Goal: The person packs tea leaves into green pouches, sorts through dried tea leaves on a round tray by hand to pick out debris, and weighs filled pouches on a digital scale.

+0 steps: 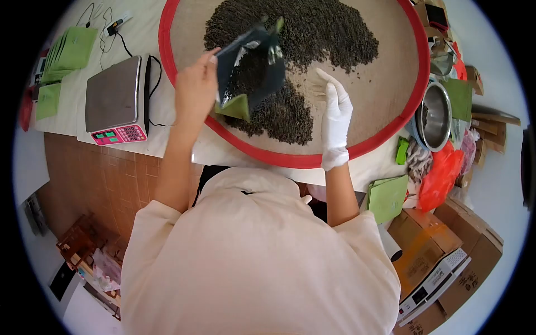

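My left hand (196,84), bare, grips the edge of a green pouch (239,107) whose dark inner side faces up. Dark leaves, seemingly dried tea, show within or behind the pouch's mouth; I cannot tell which. My right hand (336,109) wears a white glove and hovers over the round tray, right of the pouch. Its fingers are apart with nothing seen in them. Below and beyond the pouch, dried tea leaves (312,28) lie heaped on the round tray (391,89), which has a red rim.
A digital scale (114,92) stands left of the tray, with cables behind it. Green pouches (70,50) lie fanned at the far left, and more green pouches (387,198) at the right. A steel bowl (435,116), a red plastic bag (441,176) and cardboard boxes (427,240) crowd the right side.
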`<state>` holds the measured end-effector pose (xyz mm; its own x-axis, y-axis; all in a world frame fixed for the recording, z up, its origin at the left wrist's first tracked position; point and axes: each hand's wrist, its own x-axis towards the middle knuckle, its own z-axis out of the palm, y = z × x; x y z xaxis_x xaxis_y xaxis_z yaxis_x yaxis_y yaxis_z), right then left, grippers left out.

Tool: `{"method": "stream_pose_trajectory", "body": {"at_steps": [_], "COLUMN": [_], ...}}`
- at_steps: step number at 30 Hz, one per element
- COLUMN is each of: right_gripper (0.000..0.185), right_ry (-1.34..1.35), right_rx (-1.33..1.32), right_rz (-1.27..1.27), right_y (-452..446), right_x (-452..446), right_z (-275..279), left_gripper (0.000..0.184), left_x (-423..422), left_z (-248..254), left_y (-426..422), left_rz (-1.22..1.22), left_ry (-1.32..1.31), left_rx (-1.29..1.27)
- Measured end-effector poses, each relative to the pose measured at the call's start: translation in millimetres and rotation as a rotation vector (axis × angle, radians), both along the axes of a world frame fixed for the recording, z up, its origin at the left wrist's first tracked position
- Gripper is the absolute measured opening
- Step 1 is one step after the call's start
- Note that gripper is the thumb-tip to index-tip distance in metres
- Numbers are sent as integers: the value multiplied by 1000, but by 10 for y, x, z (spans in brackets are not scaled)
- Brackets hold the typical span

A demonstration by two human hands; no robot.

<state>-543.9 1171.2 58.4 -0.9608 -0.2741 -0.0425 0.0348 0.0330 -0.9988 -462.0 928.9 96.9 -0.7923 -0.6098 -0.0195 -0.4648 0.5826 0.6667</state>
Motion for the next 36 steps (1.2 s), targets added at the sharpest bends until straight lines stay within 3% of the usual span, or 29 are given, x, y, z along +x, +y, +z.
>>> {"method": "stream_pose_trajectory", "body": {"at_steps": [2, 4, 5, 8, 10, 13, 19, 25, 28, 32, 36], "right_gripper": [33, 46, 46, 70, 70, 68, 64, 58, 52, 49, 63], "right_ry": [41, 445, 441, 329, 351, 437, 641, 855, 921, 796, 764], "right_rx": [105, 756, 754, 1083, 997, 825, 704, 622, 732, 891, 725], "right_rz": [-56, -86, -87, -18, -31, -4, 676, 718, 762, 503, 662], "right_y": [251, 474, 533, 521, 288, -189, -1057, -1496, -1616, -1283, -580], "right_x": [0, 90, 192, 473, 401, 110, -156, 296, 475, 326, 288], "right_z": [-637, -1241, -1503, -1985, -2042, -2073, -1909, -1480, -1576, -1795, -1504], "left_gripper": [34, 40, 40, 39, 41, 43, 33, 30, 31, 31, 31], "left_x": [73, 165, 214, 381, 514, 692, 980, 1090, 1058, 1067, 922], "left_z": [56, 162, 163, 167, 157, 232, 404, 338, 328, 274, 264], "left_y": [-173, -322, -399, -613, -712, -812, -942, -951, -917, -955, -881], "left_rz": [21, 107, 105, 177, 257, 310, 363, 394, 438, 404, 404], "left_ry": [-17, 7, 4, 169, 390, 496, 562, 654, 632, 635, 646], "left_rx": [34, 92, 89, 25, 240, 372, 389, 403, 395, 420, 415]}}
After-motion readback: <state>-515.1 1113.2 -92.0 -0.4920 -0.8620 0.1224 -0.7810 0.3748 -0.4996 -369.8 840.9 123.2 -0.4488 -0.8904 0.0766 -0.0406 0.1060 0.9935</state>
